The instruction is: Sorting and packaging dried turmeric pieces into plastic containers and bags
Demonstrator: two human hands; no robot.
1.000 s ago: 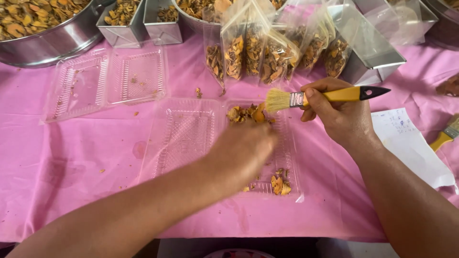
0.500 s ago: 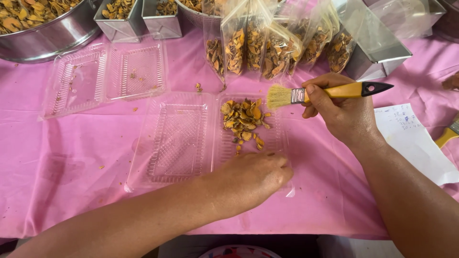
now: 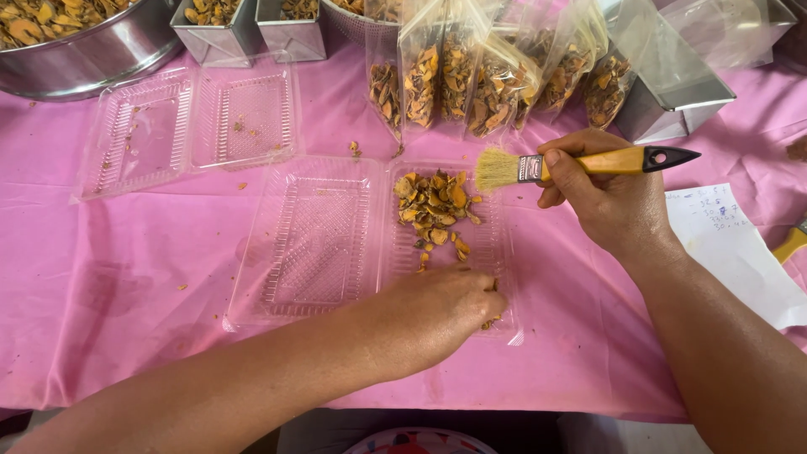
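with the left hand (image 3: 441, 315) pinching stray dried slices (image 3: 433, 206) at the clear clamshell tray (image 3: 315, 244)'s lower right corner, keep the right hand (image 3: 601, 197)'s clamped paintbrush (image 3: 580, 164) poised low, centre frame.

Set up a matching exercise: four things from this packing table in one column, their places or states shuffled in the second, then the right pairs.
Things
1. yellow-handled paintbrush
2. pile of dried orange-brown slices
3. empty clear plastic clamshell box
4. large round steel bowl

Places or states
A. at the far left corner of the pink tablecloth, full of slices
B. held in the right hand, bristles pointing left
C. lying open, only crumbs inside, beyond the near box
D. in the right half of the near clear box, just beyond the left hand

Pairs: 1-B, 2-D, 3-C, 4-A
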